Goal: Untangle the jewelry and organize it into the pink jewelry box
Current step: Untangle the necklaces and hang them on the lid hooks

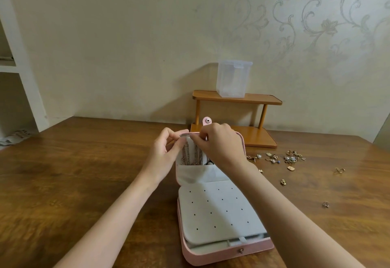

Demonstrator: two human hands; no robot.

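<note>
Chains (193,154) hang inside the propped lid of the pink jewelry box (249,254) on the counter (84,172); left hand (166,151) and right hand (221,144), each grip pinching at the lid's top edge, probably hook a clasp so strands stay separate.

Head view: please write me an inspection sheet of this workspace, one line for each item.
Surface: brown wooden table, bare at the left.
Job's things: pink jewelry box lies open; chains hang inside its raised lid, ends tucked in a grey pocket; grey earring panel with holes, no earrings in it; loose earrings scattered on the table to the right.
Clutter: two-tier wooden shelf with a clear plastic container on top.
Hands: left hand and right hand both pinch at the lid's top edge; what they pinch is too small to tell.
Cables: nothing seen.
Surroundings: patterned wall; white shelving at the left.
</note>
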